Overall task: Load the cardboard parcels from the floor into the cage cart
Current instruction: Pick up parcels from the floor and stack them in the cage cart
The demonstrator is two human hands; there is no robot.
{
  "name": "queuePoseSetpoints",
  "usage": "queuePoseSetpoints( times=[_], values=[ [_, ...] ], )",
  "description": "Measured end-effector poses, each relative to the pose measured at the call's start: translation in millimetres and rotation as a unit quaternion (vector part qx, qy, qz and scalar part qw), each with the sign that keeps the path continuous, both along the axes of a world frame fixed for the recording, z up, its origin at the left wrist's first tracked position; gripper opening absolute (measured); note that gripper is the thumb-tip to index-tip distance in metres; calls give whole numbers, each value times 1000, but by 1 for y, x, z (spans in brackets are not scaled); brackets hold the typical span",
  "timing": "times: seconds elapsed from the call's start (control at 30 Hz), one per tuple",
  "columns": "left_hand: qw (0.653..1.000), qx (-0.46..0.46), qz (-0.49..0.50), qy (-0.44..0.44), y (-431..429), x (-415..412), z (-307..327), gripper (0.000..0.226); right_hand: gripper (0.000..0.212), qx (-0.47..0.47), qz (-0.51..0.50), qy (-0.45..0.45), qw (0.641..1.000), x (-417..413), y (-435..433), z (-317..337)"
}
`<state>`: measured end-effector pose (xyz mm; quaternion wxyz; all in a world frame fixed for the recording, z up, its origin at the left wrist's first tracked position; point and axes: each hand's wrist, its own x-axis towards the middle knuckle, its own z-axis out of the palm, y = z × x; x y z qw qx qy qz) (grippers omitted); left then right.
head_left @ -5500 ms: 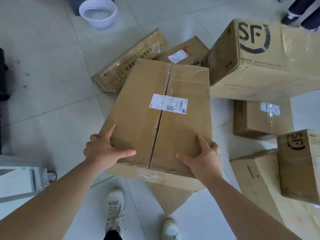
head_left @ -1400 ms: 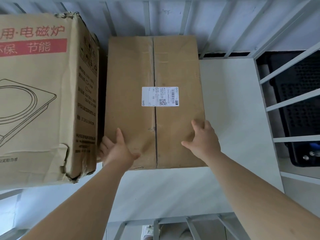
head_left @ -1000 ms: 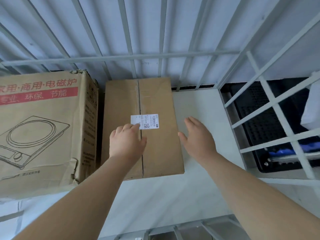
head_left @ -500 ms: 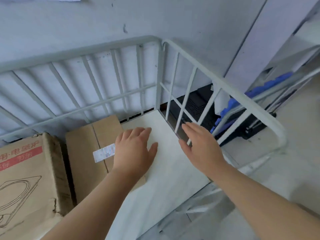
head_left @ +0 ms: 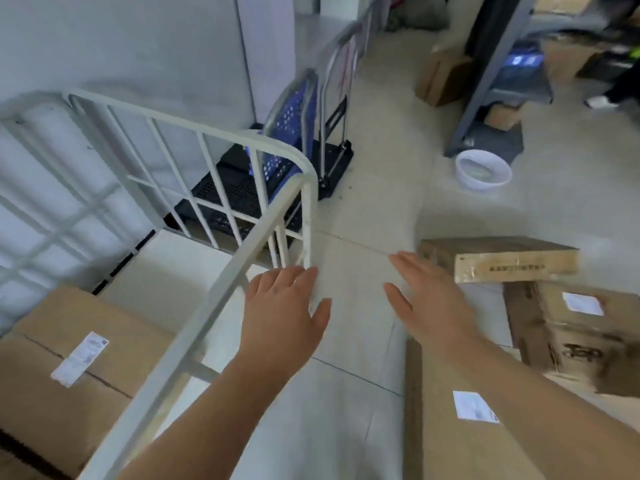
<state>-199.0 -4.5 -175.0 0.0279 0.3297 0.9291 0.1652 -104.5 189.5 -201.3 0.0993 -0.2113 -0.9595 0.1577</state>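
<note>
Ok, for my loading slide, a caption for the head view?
Left hand and right hand, open and empty, hover between the cage cart and parcels on the floor.

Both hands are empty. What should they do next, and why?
Probably reach the left hand and right hand down to the long parcel just past the right fingertips: both hands are empty, a labelled parcel already sits in the cage cart, others wait on the floor.
</note>
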Motion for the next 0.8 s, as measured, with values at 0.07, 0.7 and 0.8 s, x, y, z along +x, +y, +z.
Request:
queuePoseSetpoints(
  times=[0.07,0.7,0.8],
  values=[
    [999,-18,-38,-9,27,34,-16,46,55,-10,-33,-27,999,48,26,-15],
    [948,-250,-155,-119,222,334,-307,55,52,-118,-221,-225,942,436,197,-286],
    [937,-286,-152,-131,229,358,-360,59,52,-127,-233,-246,932,459,204,-334]
  ],
)
